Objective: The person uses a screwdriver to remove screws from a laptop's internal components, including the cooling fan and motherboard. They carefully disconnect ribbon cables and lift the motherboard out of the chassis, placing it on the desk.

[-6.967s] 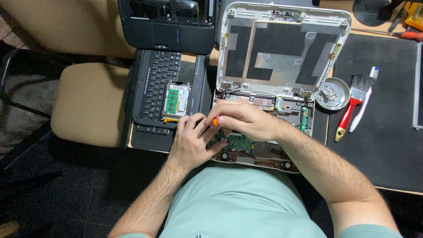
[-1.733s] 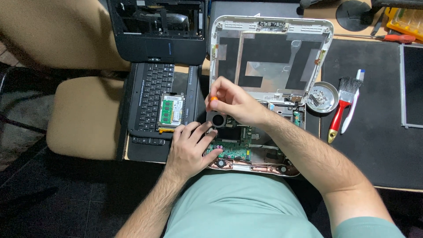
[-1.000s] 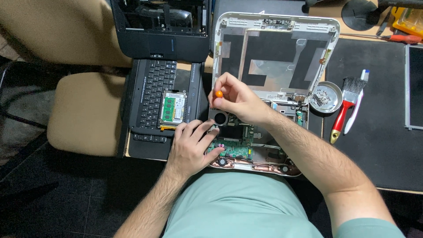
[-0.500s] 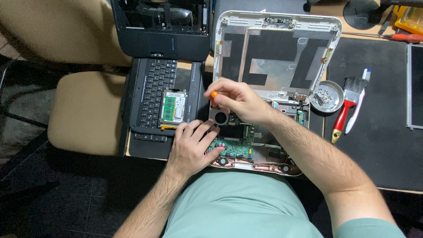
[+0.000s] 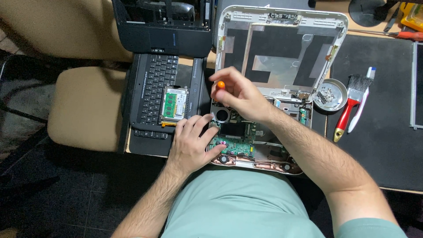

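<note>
A white laptop lies opened up in front of me, its empty lid shell (image 5: 282, 48) tilted back and its base (image 5: 264, 154) showing a green circuit board (image 5: 233, 145) and a round fan (image 5: 220, 115). My right hand (image 5: 240, 94) is closed around a small screwdriver with an orange cap (image 5: 220, 84), held upright over the fan corner. My left hand (image 5: 191, 143) rests flat on the base's left edge, fingers spread, pressing on the board.
A black laptop (image 5: 163, 88) lies to the left with a green memory module (image 5: 174, 103) on its keyboard. A small metal dish of screws (image 5: 331, 94), a red-handled brush (image 5: 348, 108) and a white tool sit on a black mat (image 5: 379, 123). A tan chair (image 5: 83, 105) stands left.
My right hand rose from the base's lower left to the fan corner with the screwdriver. My left hand shifted slightly and stays pressed on the base.
</note>
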